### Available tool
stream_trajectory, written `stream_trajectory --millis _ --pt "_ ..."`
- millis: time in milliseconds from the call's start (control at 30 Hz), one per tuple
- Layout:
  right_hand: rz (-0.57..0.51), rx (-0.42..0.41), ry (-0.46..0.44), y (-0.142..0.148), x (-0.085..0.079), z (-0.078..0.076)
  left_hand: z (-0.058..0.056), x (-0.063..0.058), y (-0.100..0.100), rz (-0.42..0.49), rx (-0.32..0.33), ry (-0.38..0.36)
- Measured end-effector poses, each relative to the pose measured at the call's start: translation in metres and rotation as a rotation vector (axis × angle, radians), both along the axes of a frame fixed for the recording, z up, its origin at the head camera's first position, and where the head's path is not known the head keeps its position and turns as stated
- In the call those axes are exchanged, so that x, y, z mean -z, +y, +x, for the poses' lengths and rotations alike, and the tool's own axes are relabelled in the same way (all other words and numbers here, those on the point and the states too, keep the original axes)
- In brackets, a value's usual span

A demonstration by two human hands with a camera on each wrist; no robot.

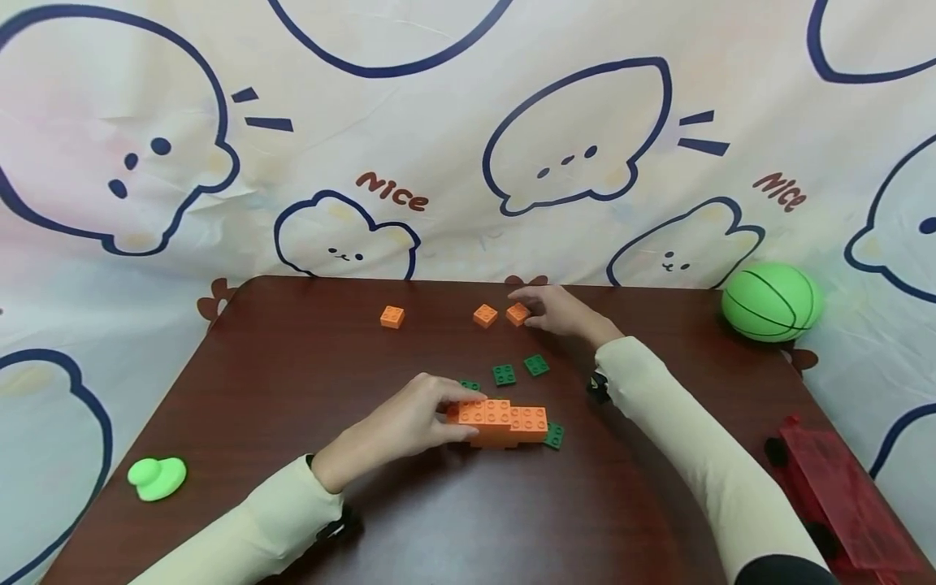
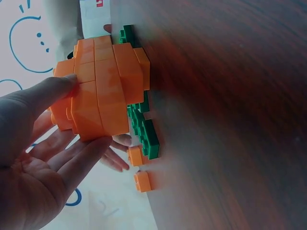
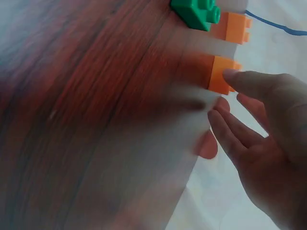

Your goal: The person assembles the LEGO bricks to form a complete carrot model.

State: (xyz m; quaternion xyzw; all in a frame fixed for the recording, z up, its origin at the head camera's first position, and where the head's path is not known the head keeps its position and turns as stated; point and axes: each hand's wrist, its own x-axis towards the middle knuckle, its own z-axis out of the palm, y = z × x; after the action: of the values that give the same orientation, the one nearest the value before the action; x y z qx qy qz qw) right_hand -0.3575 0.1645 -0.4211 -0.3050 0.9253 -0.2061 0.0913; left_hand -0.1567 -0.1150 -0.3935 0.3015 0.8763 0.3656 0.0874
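Note:
My left hand [image 1: 405, 418] holds a block of joined orange bricks [image 1: 504, 421] by its left end, thumb on one side and fingers on the other. The left wrist view shows the built block [image 2: 103, 88] as stepped layers, tilted in the grasp. At the table's back, my right hand [image 1: 561, 313] is at a small orange brick [image 1: 517, 314]. From the right wrist view, the thumb is over that brick [image 3: 219, 75] while the other fingers are spread apart from it. Another small orange brick [image 1: 485, 316] lies just to its left.
Several green bricks [image 1: 504, 374] lie behind and beside the built block. A third loose orange brick [image 1: 392, 317] is farther left. A green ball [image 1: 772, 302] sits at the back right, a red toy vehicle [image 1: 848, 504] at right, a light green object [image 1: 158, 479] at left.

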Motion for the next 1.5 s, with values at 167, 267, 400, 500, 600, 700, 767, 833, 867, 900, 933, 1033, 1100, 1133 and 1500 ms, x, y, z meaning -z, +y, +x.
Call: stream_trajectory --millis 167,267,400,500,600,700,767,833,867,900,933,1033,1100,1133,1500 --pt "0.045 -0.054 0.091 -0.003 0.004 0.002 -0.002 0.0 0.002 0.001 0.016 0.004" --pt "0.026 -0.048 0.122 0.0 0.001 0.012 -0.002 0.0 0.002 0.001 0.013 0.002" --pt "-0.069 -0.057 0.129 0.007 -0.019 0.044 -0.001 0.0 0.004 -0.002 0.01 -0.009" --pt "-0.145 -0.138 0.151 0.013 -0.04 0.08 -0.001 0.001 0.006 -0.003 0.011 0.0" --pt "-0.198 -0.238 0.167 0.015 -0.053 0.118 0.0 0.001 0.005 -0.01 0.011 0.004" --pt "-0.214 -0.282 0.128 0.013 -0.055 0.15 0.001 0.0 0.003 -0.017 0.01 -0.005" --pt "-0.22 -0.286 0.1 0.011 -0.051 0.165 0.001 0.0 0.002 -0.016 0.015 -0.006" --pt "-0.22 -0.264 0.088 0.009 -0.047 0.176 0.0 0.0 0.002 -0.01 0.019 0.002" --pt "-0.225 -0.255 0.092 0.008 -0.045 0.179 0.0 0.0 0.002 -0.007 0.021 0.006" --pt "-0.231 -0.247 0.101 0.008 -0.043 0.181 -0.001 0.0 0.003 -0.005 0.022 0.01" --pt "-0.237 -0.24 0.106 0.007 -0.042 0.183 -0.001 0.0 0.003 -0.003 0.022 0.013" --pt "-0.254 -0.239 0.113 0.006 -0.039 0.183 -0.001 0.0 0.003 -0.001 0.022 0.015" --pt "-0.259 -0.256 0.098 0.007 -0.038 0.182 -0.001 0.0 0.003 0.003 0.02 0.012" --pt "-0.26 -0.264 0.085 0.006 -0.038 0.182 -0.001 -0.001 0.003 0.004 0.02 0.012" --pt "-0.239 -0.264 -0.066 0.005 -0.034 0.178 -0.002 0.0 0.002 -0.001 0.013 0.02"
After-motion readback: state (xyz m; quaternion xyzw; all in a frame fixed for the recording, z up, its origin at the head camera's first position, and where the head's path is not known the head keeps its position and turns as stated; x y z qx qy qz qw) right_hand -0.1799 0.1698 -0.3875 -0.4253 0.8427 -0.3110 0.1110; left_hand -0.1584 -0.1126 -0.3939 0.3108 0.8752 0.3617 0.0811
